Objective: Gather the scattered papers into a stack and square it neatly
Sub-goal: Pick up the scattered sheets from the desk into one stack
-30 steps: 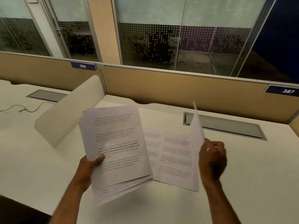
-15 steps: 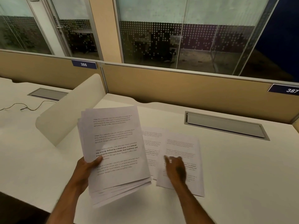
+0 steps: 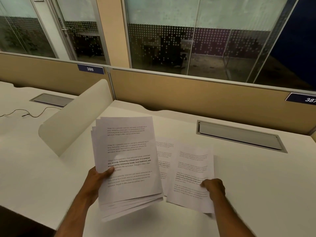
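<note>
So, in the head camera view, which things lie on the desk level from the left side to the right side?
Black cable → left grommet cover → white curved divider → left hand holding the paper stack → loose sheet → right hand → right grommet cover.

Fanned stack (image 3: 127, 161) held up; loose sheets (image 3: 191, 175) beside.

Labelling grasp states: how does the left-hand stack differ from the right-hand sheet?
The stack is many fanned sheets; the sheet looks single. The left hand holds the stack raised off the desk, thumb on top; the sheet lies low, pinched at its right edge by the right hand. The sheet's text is blurred; the stack's is sharp. Both are white printed pages.
</note>
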### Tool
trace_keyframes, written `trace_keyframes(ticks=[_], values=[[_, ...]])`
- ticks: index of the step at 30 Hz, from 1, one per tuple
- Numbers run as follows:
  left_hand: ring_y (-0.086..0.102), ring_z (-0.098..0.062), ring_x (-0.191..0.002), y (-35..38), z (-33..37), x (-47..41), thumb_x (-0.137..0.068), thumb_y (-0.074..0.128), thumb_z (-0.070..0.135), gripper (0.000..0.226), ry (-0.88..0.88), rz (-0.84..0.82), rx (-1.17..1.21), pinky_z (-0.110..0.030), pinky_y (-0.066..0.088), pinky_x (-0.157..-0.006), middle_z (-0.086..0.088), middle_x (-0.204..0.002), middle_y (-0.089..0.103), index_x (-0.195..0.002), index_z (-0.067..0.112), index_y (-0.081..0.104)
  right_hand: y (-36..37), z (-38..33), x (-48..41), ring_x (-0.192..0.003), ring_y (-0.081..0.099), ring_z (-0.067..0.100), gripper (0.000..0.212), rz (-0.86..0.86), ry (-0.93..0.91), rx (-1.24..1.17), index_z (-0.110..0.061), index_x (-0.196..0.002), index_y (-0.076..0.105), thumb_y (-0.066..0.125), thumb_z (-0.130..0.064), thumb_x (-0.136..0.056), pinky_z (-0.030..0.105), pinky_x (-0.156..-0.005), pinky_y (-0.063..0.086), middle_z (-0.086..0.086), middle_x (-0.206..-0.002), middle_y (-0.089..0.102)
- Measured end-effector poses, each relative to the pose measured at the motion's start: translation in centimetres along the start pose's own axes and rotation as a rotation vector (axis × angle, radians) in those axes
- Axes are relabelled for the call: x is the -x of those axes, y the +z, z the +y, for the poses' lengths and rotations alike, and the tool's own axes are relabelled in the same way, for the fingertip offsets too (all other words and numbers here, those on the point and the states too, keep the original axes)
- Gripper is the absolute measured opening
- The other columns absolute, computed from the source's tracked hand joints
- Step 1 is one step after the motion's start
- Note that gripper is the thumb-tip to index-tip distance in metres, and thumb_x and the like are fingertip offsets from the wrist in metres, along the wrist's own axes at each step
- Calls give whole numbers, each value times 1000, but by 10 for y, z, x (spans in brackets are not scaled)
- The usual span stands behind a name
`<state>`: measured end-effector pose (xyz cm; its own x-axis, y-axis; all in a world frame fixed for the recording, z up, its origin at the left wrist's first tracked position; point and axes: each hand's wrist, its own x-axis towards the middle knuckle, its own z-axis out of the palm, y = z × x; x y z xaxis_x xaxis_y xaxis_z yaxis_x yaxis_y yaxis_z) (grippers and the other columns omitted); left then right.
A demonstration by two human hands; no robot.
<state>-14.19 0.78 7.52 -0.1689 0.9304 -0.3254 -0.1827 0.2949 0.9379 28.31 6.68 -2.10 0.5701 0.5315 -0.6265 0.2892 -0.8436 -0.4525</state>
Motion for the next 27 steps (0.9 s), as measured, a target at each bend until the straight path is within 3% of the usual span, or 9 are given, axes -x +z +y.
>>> trace_keyframes(ticks=[3, 8, 10, 13, 16, 18, 20, 23, 27], values=[[76, -41, -87, -2, 1, -3, -88, 68, 7, 32, 1, -13, 5, -48, 64, -67, -19, -104, 78, -119, 4, 64, -4, -4, 5, -89, 67, 35, 41, -10, -72, -51, 1, -106, 69, 78, -12, -68, 41, -82, 59, 19, -103, 71], [76, -43, -89, -3, 1, -5, -82, 76, 10, 39, 1, -37, 3, -51, 64, -70, -21, -107, 77, -119, 6, 64, -10, -1, 0, -94, 69, 38, 48, -149, -146, -338, 10, -109, 68, 81, 11, -63, 45, -91, 55, 22, -98, 71], [75, -44, -91, -5, 1, -6, -86, 70, 9, 36, -1, -42, -2, -53, 63, -73, -21, -108, 77, -121, 5, 63, -17, 1, 6, -94, 68, 38, 44, -190, -161, -398, 9, -111, 67, 79, 9, -69, 44, -89, 54, 21, -97, 70], [74, -45, -93, -8, 2, -5, -86, 69, 9, 37, 4, -52, -1, -55, 62, -75, -22, -108, 76, -122, 4, 63, -33, -5, 22, -96, 68, 35, 42, -222, -298, -456, 5, -123, 62, 72, 4, -82, 47, -92, 54, 20, -111, 69], [74, -45, -93, -10, 6, -6, -87, 69, 9, 36, 3, -66, -2, -53, 63, -75, -23, -109, 76, -122, 4, 63, -65, -25, 55, -83, 71, 28, 38, -239, -477, -561, 1, -121, 65, 70, 2, -83, 38, -76, 60, 18, -108, 72], [74, -44, -93, -10, 8, -7, -85, 73, 12, 38, 11, -91, -4, -55, 62, -77, -24, -112, 75, -122, 4, 63, -87, -38, 86, -89, 74, 32, 36, -319, -556, -690, -3, -119, 66, 71, -1, -83, 39, -76, 62, 15, -109, 74], [74, -44, -94, -7, 12, -7, -74, 84, 25, 55, 21, -120, 0, -56, 62, -77, -24, -113, 75, -121, 6, 64, -104, -46, 117, -99, 73, 32, 37, -449, -620, -829, -7, -121, 65, 68, -4, -85, 42, -81, 61, 12, -112, 75], [74, -45, -96, 2, 17, -6, -46, 96, 43, 88, 13, -174, -12, -53, 63, -76, -21, -111, 76, -120, 7, 65, -105, -53, 152, -100, 72, 31, 36, -603, -684, -947, -6, -119, 66, 63, -4, -84, 41, -81, 61, 12, -112, 75], [74, -44, -95, 18, 18, -10, -41, 98, 42, 94, 6, -232, 4, -51, 63, -75, -24, -111, 75, -121, 6, 65, -56, -63, 168, -92, 73, 34, 50, -593, -647, -815, 2, -111, 69, 82, -13, -65, 44, -81, 61, 21, -109, 74]])
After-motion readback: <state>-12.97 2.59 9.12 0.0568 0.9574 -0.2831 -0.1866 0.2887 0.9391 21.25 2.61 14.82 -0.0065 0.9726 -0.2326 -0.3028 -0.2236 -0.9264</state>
